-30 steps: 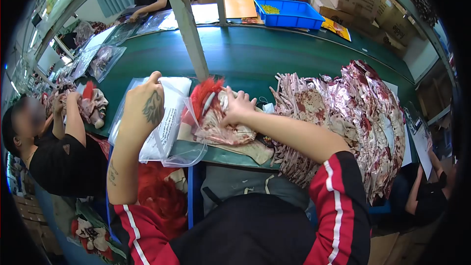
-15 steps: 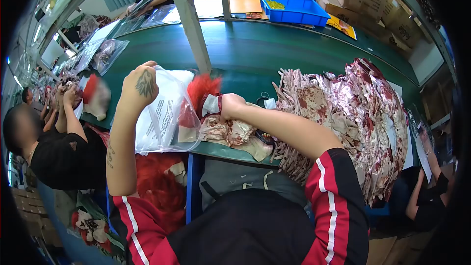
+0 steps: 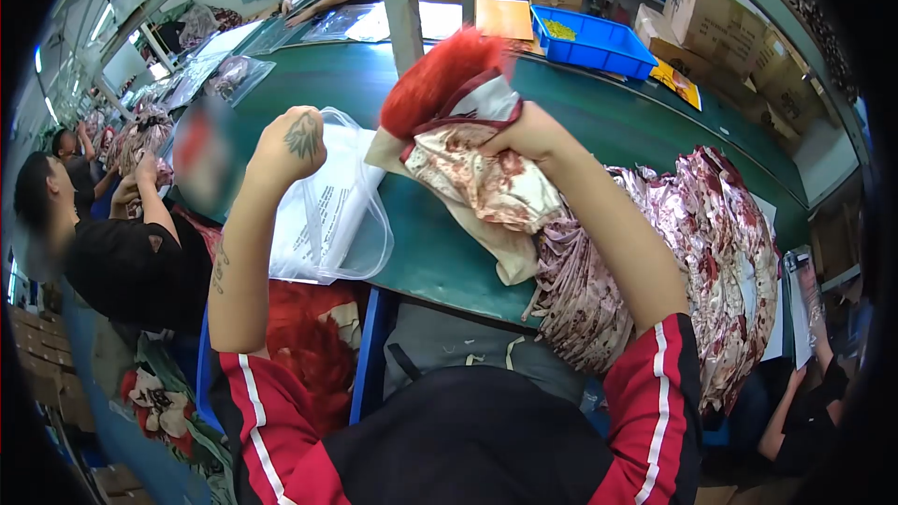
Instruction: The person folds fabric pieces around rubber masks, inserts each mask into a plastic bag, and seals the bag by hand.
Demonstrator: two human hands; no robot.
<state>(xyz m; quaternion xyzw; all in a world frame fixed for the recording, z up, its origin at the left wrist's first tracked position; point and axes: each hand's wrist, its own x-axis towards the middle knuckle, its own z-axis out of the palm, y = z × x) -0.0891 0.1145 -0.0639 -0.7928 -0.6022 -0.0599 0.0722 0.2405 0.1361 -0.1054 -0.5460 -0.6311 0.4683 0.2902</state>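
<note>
My left hand (image 3: 292, 142) is closed on the upper edge of a clear plastic bag (image 3: 360, 243), which hangs open over white printed sheets (image 3: 313, 210). Raised above the table, my right hand (image 3: 526, 142) grips a bundle of cream cloth with red stains (image 3: 477, 173). Bright red hair (image 3: 440, 79) tops that bundle, and a pale flap with a dark red edge shows beside it. The bundle is to the right of the bag and apart from it. A big pile of stained cloth (image 3: 716, 252) lies to the right, partly behind my right forearm.
A blue bin (image 3: 352, 397) of red hair sits below the green table (image 3: 449, 266). A blue tray (image 3: 599, 45) with small yellow-green pieces and a metal post (image 3: 400, 5) stand at the back. Co-workers are at the left, the back left and the right edge.
My right hand has lifted the red-haired bundle up off the table. My left hand remains closed at the bag's edge. The view has shifted, and the co-worker's red-topped item at left has moved.
</note>
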